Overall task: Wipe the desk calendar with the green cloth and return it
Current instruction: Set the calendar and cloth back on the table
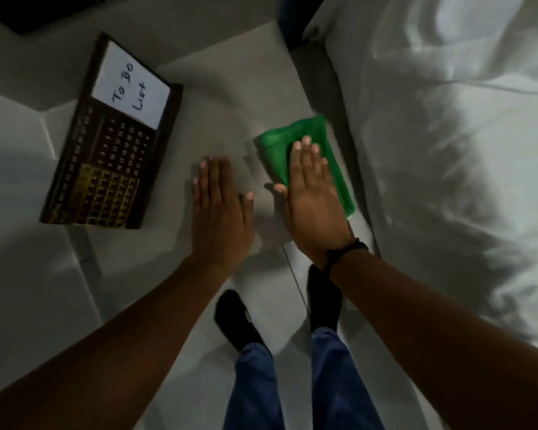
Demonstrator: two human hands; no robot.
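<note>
The desk calendar [112,144] is a dark brown board with a grid of dates and a white note reading "To Do List". It lies on the white surface [218,97] at the left. A folded green cloth [280,141] lies to its right, near the bed. My right hand [314,200] is stretched out flat with fingers together, and its fingertips overlap the cloth. My left hand [219,209] is flat too, over bare surface between calendar and cloth, holding nothing. Whether either palm touches down is unclear.
A bed with rumpled white sheets [448,150] fills the right side. My feet in black socks [239,321] and blue trouser legs stand on the pale floor below the hands. A dark object [28,13] sits at the top left corner.
</note>
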